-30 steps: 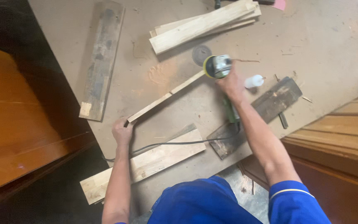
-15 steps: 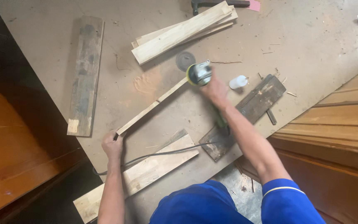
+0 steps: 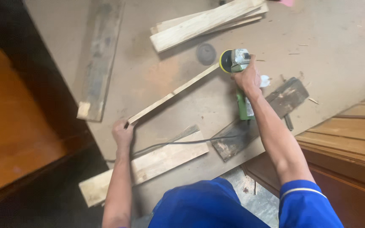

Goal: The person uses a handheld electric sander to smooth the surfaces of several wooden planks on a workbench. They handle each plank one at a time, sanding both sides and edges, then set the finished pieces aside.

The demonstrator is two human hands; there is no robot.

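wood, thin pale strip: light and whippy, so your left hand stays clamped on its near end while your right hand grips the green angle grinder.

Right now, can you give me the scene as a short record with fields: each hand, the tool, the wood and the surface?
left hand: the left hand grips the near end of a thin wooden strip
right hand: the right hand holds a green grinder
tool: its yellow disc is at the far end of the strip; a black cord trails from it
other wood: pale plank near the body, stacked planks, dark board on the left
surface: dusty brown board
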